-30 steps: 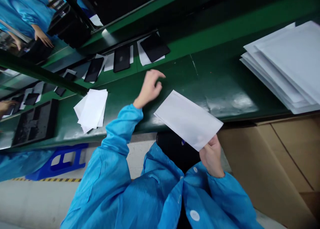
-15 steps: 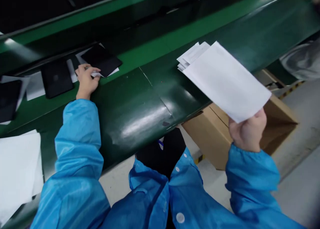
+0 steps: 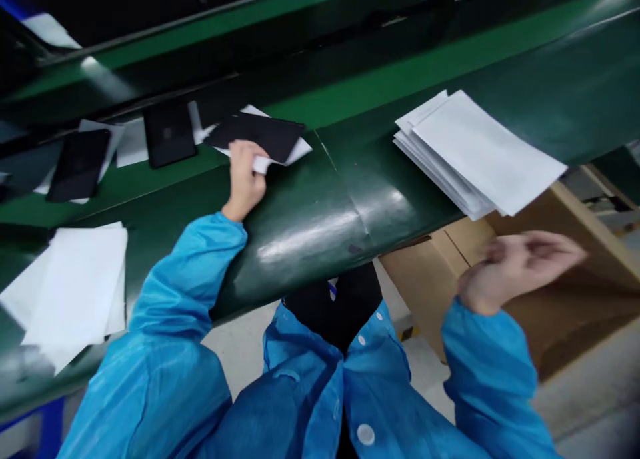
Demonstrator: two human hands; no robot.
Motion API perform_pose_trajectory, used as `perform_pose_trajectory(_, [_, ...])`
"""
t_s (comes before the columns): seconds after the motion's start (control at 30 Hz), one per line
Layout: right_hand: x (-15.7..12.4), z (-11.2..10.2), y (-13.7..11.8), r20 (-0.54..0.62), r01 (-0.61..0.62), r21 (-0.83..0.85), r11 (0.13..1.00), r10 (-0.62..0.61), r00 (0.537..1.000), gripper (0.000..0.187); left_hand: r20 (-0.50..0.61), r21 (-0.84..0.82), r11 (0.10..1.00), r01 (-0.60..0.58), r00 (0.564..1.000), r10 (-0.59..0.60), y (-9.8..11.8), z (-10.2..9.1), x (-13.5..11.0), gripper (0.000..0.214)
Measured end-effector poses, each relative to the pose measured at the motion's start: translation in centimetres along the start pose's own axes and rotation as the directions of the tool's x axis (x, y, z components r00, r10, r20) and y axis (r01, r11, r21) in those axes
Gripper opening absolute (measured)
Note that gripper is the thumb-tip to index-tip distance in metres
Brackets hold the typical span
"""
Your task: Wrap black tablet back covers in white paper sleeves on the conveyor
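At the near edge of a flat black tablet-like panel point(image 3: 267, 133), my left hand point(image 3: 245, 182) is closed, pinching the white paper point(image 3: 299, 151) beneath it and the panel's edge. The panel and paper are slightly tilted over the green belt. My right hand point(image 3: 520, 265) is smeared by motion, its fingers stretched out and holding nothing. It hovers over an open cardboard box, just below a stack of white paper sheets point(image 3: 490, 149) that lies at the green worktop's edge, its near end overhanging.
More black panels point(image 3: 170, 135) lie with white sheets on the belt at left. Another pile of white paper point(image 3: 75, 285) rests on the worktop point(image 3: 295, 212) at near left. The cardboard box point(image 3: 420, 265) stands open below the worktop's right edge.
My right hand has let go of the white paper and moved down, leaving it on the stack. My left hand has shifted the black panel and its paper rightward along the belt.
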State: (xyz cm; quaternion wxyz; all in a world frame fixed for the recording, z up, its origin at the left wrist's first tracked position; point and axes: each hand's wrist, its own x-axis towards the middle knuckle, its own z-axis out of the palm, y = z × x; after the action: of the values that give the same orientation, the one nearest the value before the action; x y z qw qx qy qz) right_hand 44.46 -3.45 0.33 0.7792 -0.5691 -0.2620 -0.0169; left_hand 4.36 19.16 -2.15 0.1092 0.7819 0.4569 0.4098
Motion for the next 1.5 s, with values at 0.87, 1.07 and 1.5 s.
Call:
perform_pose_trajectory(0.87, [-11.7, -1.1, -1.4, 0.635, -0.85, -0.126, 0.512, 0.7, 0.328, 0.061, 0.255, 0.495, 0.861, 0.12, 0.927, -0.276, 15.3, -10.4, -21.8, 0.019])
perform_pose_trajectory(1.07, [-11.8, -1.6, -1.6, 0.679, -0.86, -0.133, 0.493, 0.677, 0.283, 0.062, 0.308, 0.483, 0.872, 0.084, 0.916, -0.259, 15.6, -10.1, -20.0, 0.023])
perform_pose_trajectory(1.5, [-11.8, -2.9, -2.1, 0.666, -0.872, -0.109, 0.477, 0.687, 0.292, 0.062, 0.5, 0.285, 0.946, 0.153, 0.819, -0.283, 15.7, -10.8, -18.4, 0.031])
